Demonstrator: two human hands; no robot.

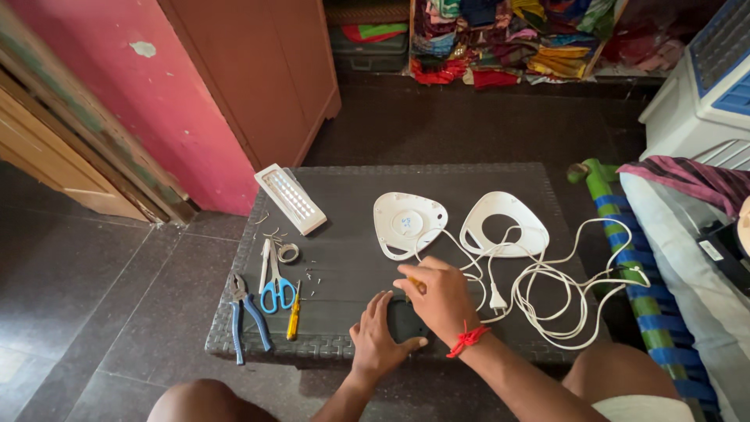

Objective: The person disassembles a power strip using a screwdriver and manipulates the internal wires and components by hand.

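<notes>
My left hand (376,334) rests at the front edge of a low dark table (351,187) and grips a small black part (403,320). My right hand (439,295), with a red thread on its wrist, is above that part and holds a thin tool with a yellow-orange handle (416,283). Just beyond my hands lie two white rounded-triangle shells: a closed one (408,223) and a ring-shaped one (508,225). A long white cable (547,305) with a plug (495,298) runs from them in loops to the right.
On the table's left lie a white rectangular light panel (291,198), blue-handled pliers (248,316), blue-handled scissors (276,291), a yellow screwdriver (294,312), a wire coil (288,252) and several small screws. A bed with a green and blue frame (625,258) stands right; a pink wall (156,94) stands left.
</notes>
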